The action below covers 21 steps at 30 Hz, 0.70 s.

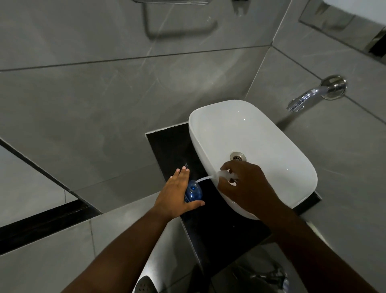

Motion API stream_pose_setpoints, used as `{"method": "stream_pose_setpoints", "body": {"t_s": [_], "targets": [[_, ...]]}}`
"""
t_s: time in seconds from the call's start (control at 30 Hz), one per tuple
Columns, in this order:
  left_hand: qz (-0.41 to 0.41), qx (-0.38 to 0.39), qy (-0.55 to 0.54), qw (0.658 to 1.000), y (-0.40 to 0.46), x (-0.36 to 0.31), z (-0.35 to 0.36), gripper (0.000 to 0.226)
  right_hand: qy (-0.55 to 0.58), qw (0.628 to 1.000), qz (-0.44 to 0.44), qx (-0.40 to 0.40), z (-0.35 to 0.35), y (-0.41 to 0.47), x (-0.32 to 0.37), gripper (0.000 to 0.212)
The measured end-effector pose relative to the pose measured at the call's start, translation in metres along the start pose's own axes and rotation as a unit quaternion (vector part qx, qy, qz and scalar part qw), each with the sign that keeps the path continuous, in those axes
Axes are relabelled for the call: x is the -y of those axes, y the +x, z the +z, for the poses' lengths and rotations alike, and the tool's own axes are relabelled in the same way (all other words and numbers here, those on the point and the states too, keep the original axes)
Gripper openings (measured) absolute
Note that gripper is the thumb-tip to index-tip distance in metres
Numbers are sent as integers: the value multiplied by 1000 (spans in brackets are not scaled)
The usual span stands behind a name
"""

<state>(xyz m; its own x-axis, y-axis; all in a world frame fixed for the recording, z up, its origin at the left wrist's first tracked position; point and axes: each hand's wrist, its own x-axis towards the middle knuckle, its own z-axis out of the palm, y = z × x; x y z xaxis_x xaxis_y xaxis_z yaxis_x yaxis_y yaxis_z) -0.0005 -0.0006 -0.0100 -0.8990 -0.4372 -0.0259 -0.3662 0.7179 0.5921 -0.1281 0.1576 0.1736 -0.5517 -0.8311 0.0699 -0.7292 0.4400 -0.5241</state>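
Note:
A small blue bottle (pixel 193 191) stands on the black counter (pixel 173 146) left of the white basin (pixel 250 133). My left hand (pixel 177 191) holds the bottle from the left, fingers straight along its far side and thumb across its near side. My right hand (pixel 246 186) pinches a white pump head (pixel 227 175) over the basin's near rim. The pump's thin white tube (pixel 205 178) slants down-left toward the bottle's open top.
The basin has a metal drain (pixel 238 156). A chrome wall tap (pixel 313 96) juts out at the right. Grey tiled walls surround the counter. A glass shelf (pixel 171 1) and its shadow sit at the top. Pipework (pixel 269 276) shows below the counter.

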Motion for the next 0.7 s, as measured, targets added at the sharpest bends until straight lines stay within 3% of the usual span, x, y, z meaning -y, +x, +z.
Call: {"method": "stream_pose_setpoints", "body": {"t_s": [0.33,0.57,0.7], "targets": [[9,7,-8,1000,4,0,-4,122,-135,967,-41,210,43,45,23,24],[-16,7,-30,999,3,2,2,123,-113,952,25,282,73,61,1,42],[-19,5,-37,999,4,3,4,120,-98,949,18,299,78,54,-10,51]]}}
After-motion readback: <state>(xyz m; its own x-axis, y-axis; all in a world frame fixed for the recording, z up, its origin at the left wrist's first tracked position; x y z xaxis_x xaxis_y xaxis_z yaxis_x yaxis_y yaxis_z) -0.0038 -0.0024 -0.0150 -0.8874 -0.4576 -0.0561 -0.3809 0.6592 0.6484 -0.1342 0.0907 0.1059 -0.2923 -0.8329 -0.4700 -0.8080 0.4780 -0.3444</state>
